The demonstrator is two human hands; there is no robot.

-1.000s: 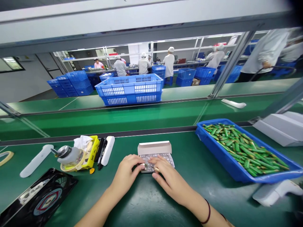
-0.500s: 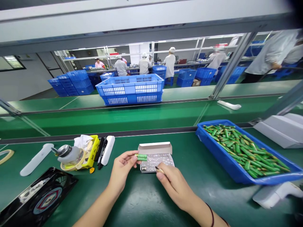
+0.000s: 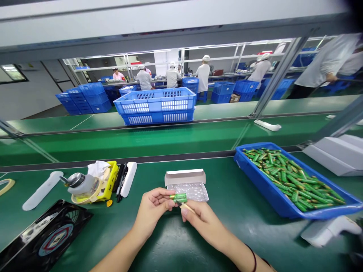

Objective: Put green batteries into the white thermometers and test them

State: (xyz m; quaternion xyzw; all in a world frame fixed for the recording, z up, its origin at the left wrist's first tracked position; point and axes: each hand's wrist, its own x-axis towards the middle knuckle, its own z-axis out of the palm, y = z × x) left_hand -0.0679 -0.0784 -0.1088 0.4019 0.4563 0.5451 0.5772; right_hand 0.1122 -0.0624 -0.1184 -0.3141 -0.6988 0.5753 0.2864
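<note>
My left hand [image 3: 154, 207] pinches green batteries [image 3: 179, 197] by one end, holding them level above the near edge of a small open box. In my right hand [image 3: 202, 217] is a thin tool with a pale wooden handle [image 3: 187, 208] and a dark tip; its exact kind is unclear. That tip meets or nearly meets the underside of the batteries. Just beyond both hands lies the white cardboard box [image 3: 185, 176], lid raised, with a clear bubbled plastic lining [image 3: 195, 192] inside. My fingers hide its near left corner.
To the right, a blue tray [image 3: 283, 213] holds many green batteries. At left are a yellow basket [image 3: 113, 181], a metal-topped bottle [image 3: 82, 185], black pens [image 3: 120, 183] and a black package [image 3: 48, 238]. Beyond a green conveyor [image 3: 141, 141] stand blue crates [image 3: 155, 107]; people work behind.
My left hand has lifted the batteries out of the box, then brought them right and nearer to me. My right hand has brought the tool's tip up to them. A white piece slid left along the conveyor.
</note>
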